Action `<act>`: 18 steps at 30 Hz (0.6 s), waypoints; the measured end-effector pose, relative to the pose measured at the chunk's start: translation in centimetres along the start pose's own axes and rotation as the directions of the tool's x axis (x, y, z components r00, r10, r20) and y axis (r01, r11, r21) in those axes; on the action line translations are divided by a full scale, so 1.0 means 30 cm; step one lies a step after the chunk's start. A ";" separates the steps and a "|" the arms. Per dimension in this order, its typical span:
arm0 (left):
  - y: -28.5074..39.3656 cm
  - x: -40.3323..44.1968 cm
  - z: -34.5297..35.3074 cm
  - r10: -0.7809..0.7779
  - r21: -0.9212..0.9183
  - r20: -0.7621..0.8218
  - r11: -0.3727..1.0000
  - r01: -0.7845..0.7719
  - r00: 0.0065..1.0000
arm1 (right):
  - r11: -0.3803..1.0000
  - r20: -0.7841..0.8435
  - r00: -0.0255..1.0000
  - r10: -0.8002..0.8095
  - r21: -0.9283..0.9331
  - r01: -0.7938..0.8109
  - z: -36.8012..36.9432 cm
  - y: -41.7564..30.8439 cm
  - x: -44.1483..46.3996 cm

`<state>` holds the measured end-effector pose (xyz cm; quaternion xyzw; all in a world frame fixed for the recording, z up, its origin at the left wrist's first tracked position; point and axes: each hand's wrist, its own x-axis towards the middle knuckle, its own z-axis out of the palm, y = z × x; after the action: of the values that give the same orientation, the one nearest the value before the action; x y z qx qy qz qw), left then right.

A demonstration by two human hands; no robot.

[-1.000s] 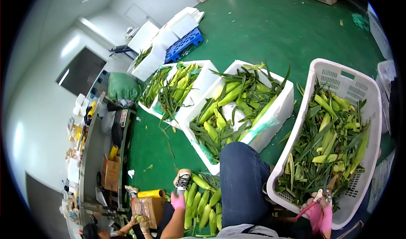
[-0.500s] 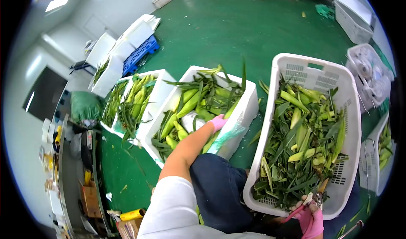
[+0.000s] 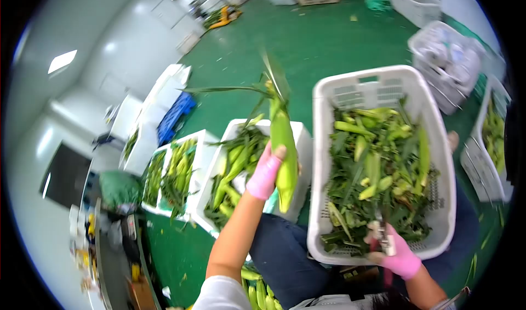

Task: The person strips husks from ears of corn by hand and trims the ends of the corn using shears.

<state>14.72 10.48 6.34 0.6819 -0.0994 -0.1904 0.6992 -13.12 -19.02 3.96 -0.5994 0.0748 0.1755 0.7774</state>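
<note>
My left hand (image 3: 264, 177), in a pink fingerless glove, grips a green ear of corn (image 3: 283, 148) in its husk. The ear is raised upright, with long leaves trailing from its upper end. Behind it stands a white foam box (image 3: 304, 145) of corn ears and leaves. My right hand (image 3: 402, 257), also in a pink glove, is closed around pruning shears (image 3: 387, 243), which are blurred. The shears are over the near end of a white plastic crate (image 3: 316, 211) filled with cut leaves and husk pieces (image 3: 372, 173).
More foam boxes of corn (image 3: 204, 145) stand to the left, near a blue pallet (image 3: 175, 114) and a green sack (image 3: 119, 188). Husked-looking green ears (image 3: 260, 294) lie by my legs. At right are a basket of plastic bags (image 3: 446, 60) and another crate (image 3: 476, 170).
My left hand has come up out of the foam box with an ear of corn. My right hand still holds the shears at the crate. The view has turned to the right.
</note>
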 end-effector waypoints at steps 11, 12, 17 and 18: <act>-0.055 -0.272 0.574 0.041 0.804 0.345 0.503 -0.318 0.938 | 0.773 -0.232 0.956 -0.178 -0.635 -0.010 -0.189 -0.058 -0.082; -0.062 -0.272 0.567 0.114 0.783 0.363 0.501 -0.369 0.925 | 0.741 -0.206 0.959 -0.197 -0.671 0.008 -0.211 -0.041 -0.091; -0.029 -0.293 0.555 0.031 0.746 0.554 0.425 -0.513 0.832 | 0.807 -0.045 0.958 -0.284 -0.551 0.213 -0.234 0.001 -0.068; -0.011 -0.300 0.559 -0.020 0.761 0.557 0.413 -0.500 0.830 | 0.792 0.014 0.978 -0.208 -0.584 0.177 -0.252 -0.064 -0.065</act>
<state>-0.18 -1.26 7.95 0.8489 -0.4556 -0.1667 0.2099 -13.53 -27.02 4.28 -0.8172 -0.0240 0.0946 0.5680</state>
